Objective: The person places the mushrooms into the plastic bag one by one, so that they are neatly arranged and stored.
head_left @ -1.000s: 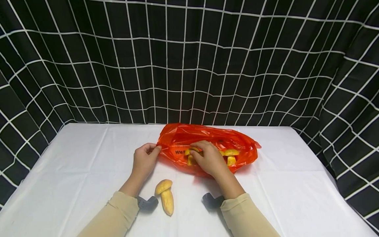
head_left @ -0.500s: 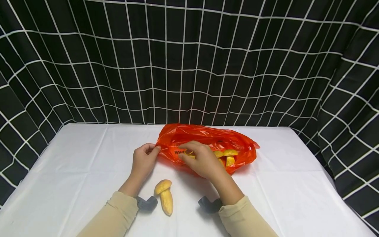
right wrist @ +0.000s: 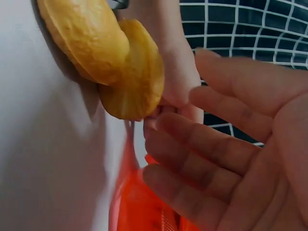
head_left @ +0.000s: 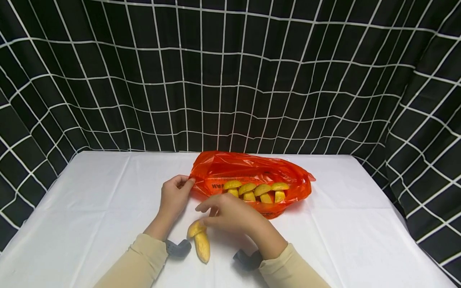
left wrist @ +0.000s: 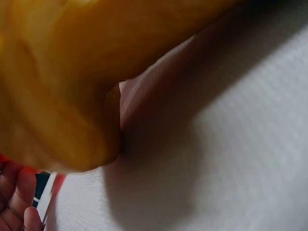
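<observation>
A red plastic bag (head_left: pixel 248 164) lies with its mouth spread, and several yellow mushrooms (head_left: pixel 264 192) stand in a row inside it. My left hand (head_left: pixel 174 196) pinches the bag's left edge between thumb and fingers. One loose mushroom (head_left: pixel 202 244) lies on the white cloth in front of the bag. Just over its cap is my right hand (head_left: pixel 230 214), fingers spread and nothing held. In the right wrist view the loose mushroom (right wrist: pixel 91 43) is close by the right fingers, with the left hand (right wrist: pixel 178 72) behind. The mushroom (left wrist: pixel 62 96) fills much of the left wrist view.
Grey wrist-camera mounts (head_left: pixel 178 249) sit at both wrists, low over the cloth. The white table (head_left: pixel 90 224) ends at the back against a black curtain (head_left: pixel 230 80) with white grid lines, which also closes both sides.
My right hand has left the mushroom it placed in the bag and come out toward me and leftward, to the loose mushroom. The left hand has stayed at the bag's edge.
</observation>
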{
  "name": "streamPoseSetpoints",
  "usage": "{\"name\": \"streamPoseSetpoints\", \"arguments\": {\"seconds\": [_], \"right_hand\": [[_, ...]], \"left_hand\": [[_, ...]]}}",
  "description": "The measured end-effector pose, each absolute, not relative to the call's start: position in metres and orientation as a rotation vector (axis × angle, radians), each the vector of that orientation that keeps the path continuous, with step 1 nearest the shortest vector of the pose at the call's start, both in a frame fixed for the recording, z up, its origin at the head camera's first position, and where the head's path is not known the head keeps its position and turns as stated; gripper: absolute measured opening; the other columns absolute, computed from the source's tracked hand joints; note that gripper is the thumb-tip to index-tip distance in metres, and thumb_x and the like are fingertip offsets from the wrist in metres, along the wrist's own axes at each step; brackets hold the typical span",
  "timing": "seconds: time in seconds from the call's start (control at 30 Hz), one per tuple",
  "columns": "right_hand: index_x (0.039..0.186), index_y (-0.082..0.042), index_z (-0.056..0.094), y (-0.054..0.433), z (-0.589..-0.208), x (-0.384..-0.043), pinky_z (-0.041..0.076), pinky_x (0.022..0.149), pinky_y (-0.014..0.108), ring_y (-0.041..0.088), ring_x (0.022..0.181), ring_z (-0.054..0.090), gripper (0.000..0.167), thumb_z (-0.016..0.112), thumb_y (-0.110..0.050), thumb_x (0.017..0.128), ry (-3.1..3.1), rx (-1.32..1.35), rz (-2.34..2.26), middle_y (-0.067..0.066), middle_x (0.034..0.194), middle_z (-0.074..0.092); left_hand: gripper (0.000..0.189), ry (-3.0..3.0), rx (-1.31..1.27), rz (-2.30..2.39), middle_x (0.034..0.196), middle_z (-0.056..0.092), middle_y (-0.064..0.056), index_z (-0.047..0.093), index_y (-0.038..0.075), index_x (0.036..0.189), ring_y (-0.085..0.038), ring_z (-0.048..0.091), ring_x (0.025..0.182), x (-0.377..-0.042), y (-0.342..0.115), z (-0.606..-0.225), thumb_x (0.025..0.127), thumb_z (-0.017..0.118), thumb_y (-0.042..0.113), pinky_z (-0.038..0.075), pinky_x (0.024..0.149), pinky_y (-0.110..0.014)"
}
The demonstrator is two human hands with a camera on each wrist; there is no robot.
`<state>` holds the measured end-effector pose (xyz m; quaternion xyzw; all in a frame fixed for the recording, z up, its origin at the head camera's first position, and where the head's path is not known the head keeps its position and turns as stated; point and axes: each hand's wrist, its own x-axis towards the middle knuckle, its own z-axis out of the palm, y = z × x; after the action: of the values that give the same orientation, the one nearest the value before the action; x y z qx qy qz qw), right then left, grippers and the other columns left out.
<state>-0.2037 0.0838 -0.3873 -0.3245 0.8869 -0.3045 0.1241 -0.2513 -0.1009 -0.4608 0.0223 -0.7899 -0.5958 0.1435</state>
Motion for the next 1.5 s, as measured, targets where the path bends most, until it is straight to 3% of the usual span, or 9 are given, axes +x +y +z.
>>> {"name": "streamPoseSetpoints", "arguments": {"seconds": [0.4, 0.9, 1.17, 1.5], "right_hand": [[0.118, -0.016, 0.072, 0.08, -0.393, -0.201, 0.052, 0.083, 0.021, 0.0, 0.087, 0.063, 0.042, 0.078, -0.037, 0.083, 2.491, -1.001, -0.807, -0.008, 0.106, 0.071], [0.115, -0.016, 0.074, 0.077, -0.4, -0.201, 0.052, 0.087, 0.023, 0.003, 0.088, 0.063, 0.032, 0.075, -0.03, 0.087, 2.563, -1.016, -0.697, -0.005, 0.103, 0.072], [0.122, -0.014, 0.07, 0.076, -0.403, -0.2, 0.048, 0.097, 0.026, 0.005, 0.101, 0.062, 0.035, 0.072, -0.025, 0.089, 2.538, -1.054, -0.671, -0.004, 0.11, 0.069], [0.121, -0.017, 0.071, 0.075, -0.406, -0.202, 0.048, 0.094, 0.023, 0.001, 0.093, 0.058, 0.033, 0.072, -0.025, 0.089, 2.528, -1.049, -0.664, -0.008, 0.105, 0.067]], "left_hand": [[0.018, -2.266, 0.057, -1.71, 0.076, 0.066, -0.009, 0.073, 0.002, 0.088, -0.017, 0.055, 0.071, -0.252, -0.101, -0.461, 0.091, 0.067, 0.019, 0.046, 0.063, -0.019], [0.017, -2.274, 0.057, -1.694, 0.077, 0.067, -0.01, 0.073, 0.003, 0.089, -0.017, 0.056, 0.072, -0.252, -0.101, -0.464, 0.092, 0.067, 0.019, 0.047, 0.064, -0.019], [0.019, -2.272, 0.071, -1.698, 0.078, 0.068, -0.01, 0.073, 0.002, 0.09, -0.018, 0.056, 0.072, -0.252, -0.101, -0.463, 0.092, 0.067, 0.02, 0.048, 0.065, -0.018], [0.018, -2.258, 0.065, -1.727, 0.079, 0.069, -0.01, 0.073, 0.002, 0.09, -0.017, 0.056, 0.073, -0.253, -0.101, -0.463, 0.092, 0.067, 0.019, 0.048, 0.065, -0.017]]}}
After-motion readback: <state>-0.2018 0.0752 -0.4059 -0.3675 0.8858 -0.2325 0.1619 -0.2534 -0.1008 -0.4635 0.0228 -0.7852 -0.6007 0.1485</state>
